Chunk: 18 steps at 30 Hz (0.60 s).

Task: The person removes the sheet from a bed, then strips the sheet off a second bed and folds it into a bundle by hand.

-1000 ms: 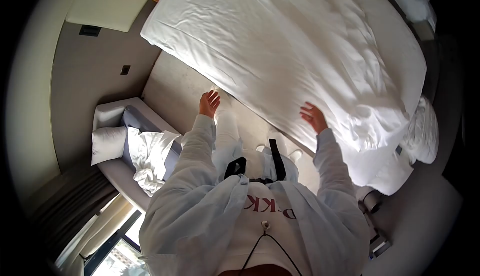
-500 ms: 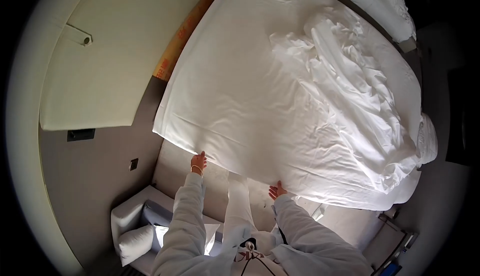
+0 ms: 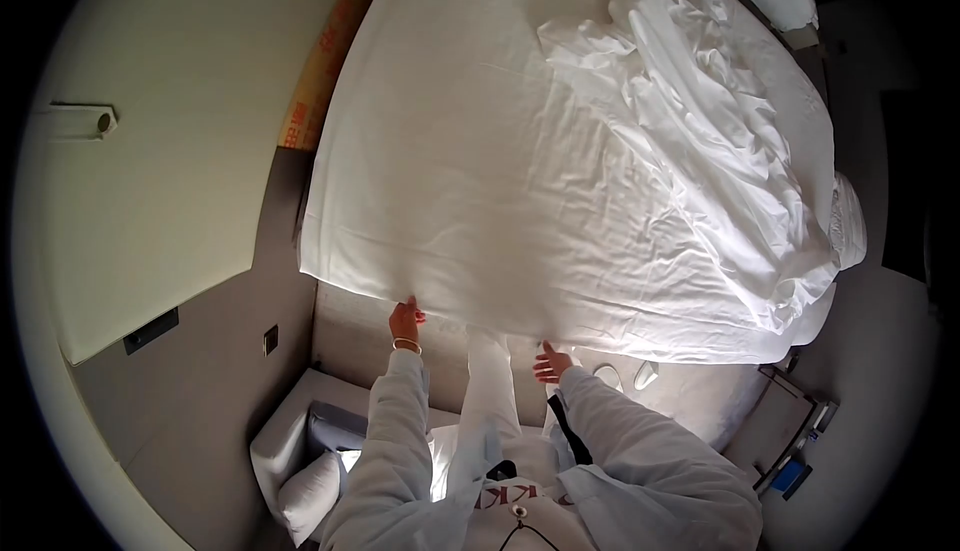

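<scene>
A white bed sheet covers the large bed, smooth on the left and creased on the right. At its near edge my left hand has its fingers closed on the sheet's border. My right hand is farther right at the same edge, palm turned inward and fingers apart, with the thumb touching the sheet. A bunched white cover lies in loose folds on the right part of the bed.
A padded pale panel and a wall socket are on the left. Behind me on the left stands a sofa with a grey cushion. White slippers lie on the floor near a luggage rack at lower right.
My view has shifted, so the bed sits slightly higher in it. Both hands stay at the near edge of the sheet, a little closer together. The slippers now show more fully.
</scene>
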Tool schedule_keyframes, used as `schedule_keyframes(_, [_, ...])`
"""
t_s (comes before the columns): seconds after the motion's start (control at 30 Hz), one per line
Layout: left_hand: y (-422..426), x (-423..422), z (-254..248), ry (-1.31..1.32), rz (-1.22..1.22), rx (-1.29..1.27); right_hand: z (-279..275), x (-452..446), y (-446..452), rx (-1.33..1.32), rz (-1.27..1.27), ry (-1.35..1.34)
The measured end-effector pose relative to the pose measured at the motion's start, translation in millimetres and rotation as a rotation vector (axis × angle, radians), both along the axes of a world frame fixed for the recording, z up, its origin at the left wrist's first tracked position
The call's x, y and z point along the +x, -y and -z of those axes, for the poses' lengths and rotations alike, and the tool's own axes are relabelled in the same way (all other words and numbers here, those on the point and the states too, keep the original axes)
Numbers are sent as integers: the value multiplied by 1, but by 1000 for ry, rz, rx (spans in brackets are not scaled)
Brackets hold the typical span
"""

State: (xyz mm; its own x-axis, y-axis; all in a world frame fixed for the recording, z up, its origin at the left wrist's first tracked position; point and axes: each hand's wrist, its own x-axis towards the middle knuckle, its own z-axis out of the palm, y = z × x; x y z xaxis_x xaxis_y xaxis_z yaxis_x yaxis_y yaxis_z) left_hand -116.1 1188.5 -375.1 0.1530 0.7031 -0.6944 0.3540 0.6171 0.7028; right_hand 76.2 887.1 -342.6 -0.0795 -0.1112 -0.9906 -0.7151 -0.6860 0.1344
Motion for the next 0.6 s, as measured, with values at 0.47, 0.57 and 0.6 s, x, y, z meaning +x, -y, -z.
schedule_keyframes(0.47, [15, -1, -37, 0, -37, 298, -4, 2, -36, 97, 386, 350])
schedule_keyframes(0.57, [14, 3, -38, -112, 33, 407, -36, 19, -57, 138, 229, 249])
schedule_keyframes(0.6, [17, 1, -33, -111, 27, 455, -43, 15, -62, 146, 136, 153])
